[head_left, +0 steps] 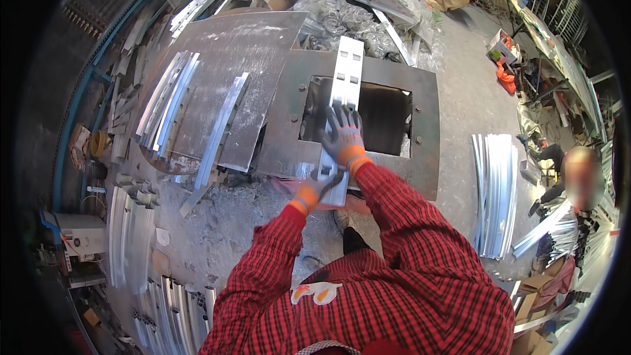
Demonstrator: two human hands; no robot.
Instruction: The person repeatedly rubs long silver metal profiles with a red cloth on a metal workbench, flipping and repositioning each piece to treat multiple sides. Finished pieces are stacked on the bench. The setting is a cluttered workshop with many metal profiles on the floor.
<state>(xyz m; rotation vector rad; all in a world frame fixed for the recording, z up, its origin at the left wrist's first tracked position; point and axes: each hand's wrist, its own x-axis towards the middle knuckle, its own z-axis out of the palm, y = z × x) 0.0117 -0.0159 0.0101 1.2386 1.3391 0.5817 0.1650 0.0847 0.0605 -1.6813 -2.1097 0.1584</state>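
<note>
A long silvery aluminium profile (347, 69) with rectangular cut-outs lies lengthwise across a steel table (426, 102) that has a rectangular opening. Its near end sticks out past the table's edge toward me. My right hand (343, 135), in a grey and orange glove, rests flat on the profile's middle with fingers stretched forward. Closer to me, my left hand (314, 192), gloved alike, closes around the profile's left edge near the near end. Some of its fingers are hidden or blurred. Whether the profile is one piece or two side by side, I cannot tell.
To the left, a dark metal sheet (263, 36) carries several aluminium strips (172, 102) and a single strip (222, 128). Bundled profiles (494, 194) lie on the floor at right. Plastic wrapping (348, 16) is heaped behind the table. A person (582, 181) is at far right.
</note>
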